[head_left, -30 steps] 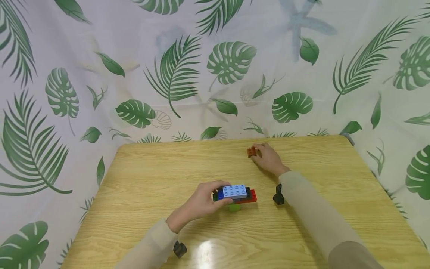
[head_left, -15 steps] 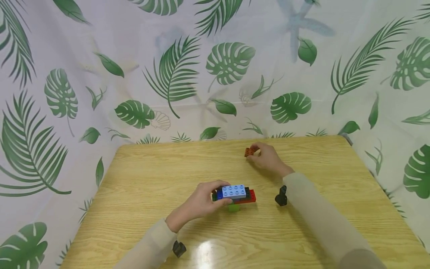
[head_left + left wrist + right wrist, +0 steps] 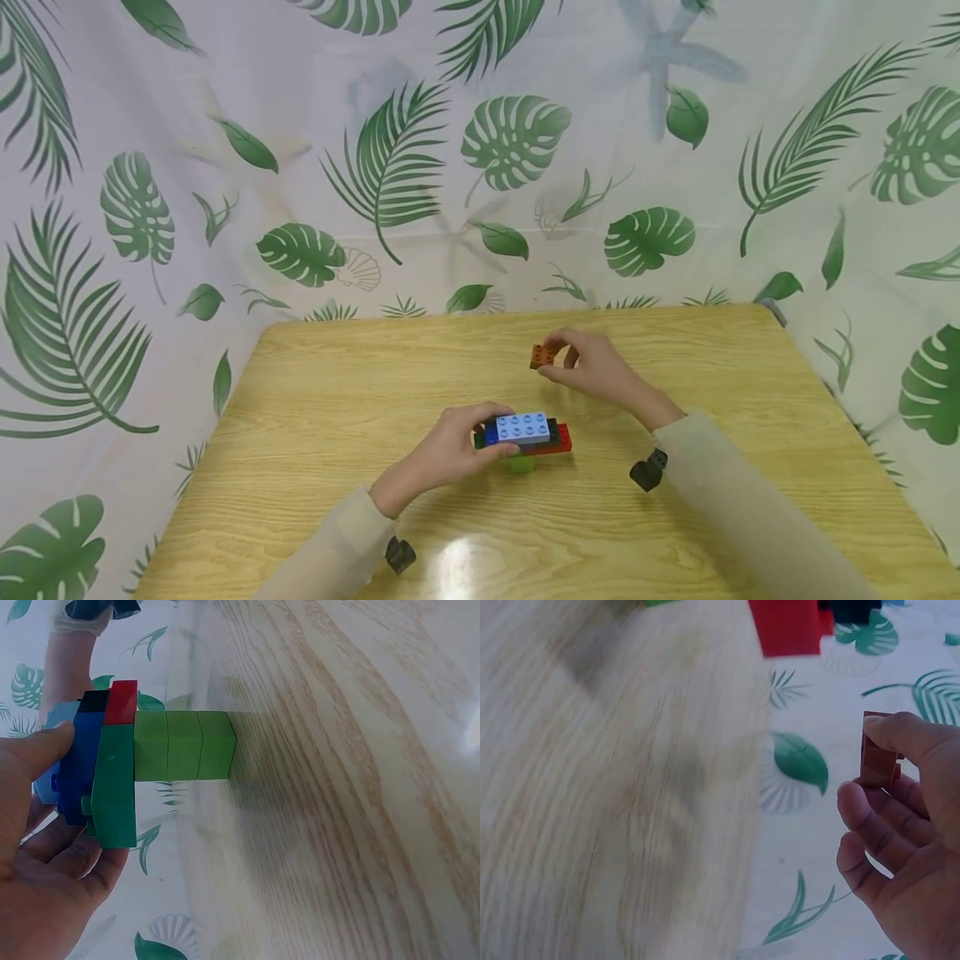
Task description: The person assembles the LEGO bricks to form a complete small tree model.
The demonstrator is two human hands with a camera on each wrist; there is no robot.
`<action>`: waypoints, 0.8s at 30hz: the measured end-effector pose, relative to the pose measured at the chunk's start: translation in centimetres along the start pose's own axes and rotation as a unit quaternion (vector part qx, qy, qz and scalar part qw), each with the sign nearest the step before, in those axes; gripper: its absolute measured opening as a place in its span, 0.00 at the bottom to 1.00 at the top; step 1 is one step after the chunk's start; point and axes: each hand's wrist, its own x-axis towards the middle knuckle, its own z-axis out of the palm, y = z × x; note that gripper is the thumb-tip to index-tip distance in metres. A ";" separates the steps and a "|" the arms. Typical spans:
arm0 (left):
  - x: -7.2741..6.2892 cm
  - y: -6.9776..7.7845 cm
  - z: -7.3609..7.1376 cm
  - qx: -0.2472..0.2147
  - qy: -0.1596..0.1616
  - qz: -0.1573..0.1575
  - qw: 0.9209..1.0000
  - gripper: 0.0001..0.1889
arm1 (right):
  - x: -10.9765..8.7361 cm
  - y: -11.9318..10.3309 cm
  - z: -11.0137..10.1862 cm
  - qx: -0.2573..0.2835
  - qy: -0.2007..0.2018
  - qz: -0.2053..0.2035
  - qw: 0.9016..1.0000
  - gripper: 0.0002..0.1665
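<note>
My left hand (image 3: pixel 450 446) grips the upper part of a toy brick build, thumb on the near side. On top of the build is a light blue brick (image 3: pixel 522 427). Below it the left wrist view shows a blue brick (image 3: pixel 81 772), a black brick (image 3: pixel 94 701), a dark green brick (image 3: pixel 116 787) and a red brick (image 3: pixel 124 703). A column of light green bricks (image 3: pixel 184 746) forms the base, its lower end at the tabletop. My right hand (image 3: pixel 596 367) pinches a small brown brick (image 3: pixel 542 357) between thumb and fingers, above the table behind the build.
The wood-grain table (image 3: pixel 337 375) extends around both hands. Behind and beside it hangs a leaf-print cloth (image 3: pixel 420 167). A black wrist device (image 3: pixel 648 471) hangs under the right sleeve, and another black device (image 3: pixel 400 555) under the left.
My right hand has come away from the table's far edge, toward me and slightly left, with the brown brick. My left hand and the build have stayed in place.
</note>
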 end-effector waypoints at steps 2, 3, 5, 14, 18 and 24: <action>0.0 0.0 0.0 -0.001 0.001 0.000 1.000 0.25 | -0.5 -0.9 -0.1 0.000 -0.003 -0.014 1.000 0.24; 0.0 0.0 0.0 -0.001 0.002 -0.001 1.000 0.25 | -0.7 -1.2 -0.1 0.000 -0.005 -0.022 1.000 0.24; 0.0 0.0 0.0 -0.003 0.003 0.000 1.000 0.25 | -1.1 -1.9 -0.1 0.000 -0.006 -0.034 0.999 0.23; 0.0 -0.1 0.1 -0.005 0.005 0.005 1.000 0.24 | -2.5 -4.1 -0.2 0.011 -0.022 -0.082 0.996 0.21; 0.0 -0.1 0.2 -0.005 0.007 0.008 1.000 0.24 | -3.2 -4.9 -0.2 0.018 -0.027 -0.099 0.995 0.21; 0.2 -0.2 0.2 -0.008 0.011 0.023 1.000 0.24 | -3.9 -5.8 -0.1 0.003 -0.029 -0.135 0.990 0.20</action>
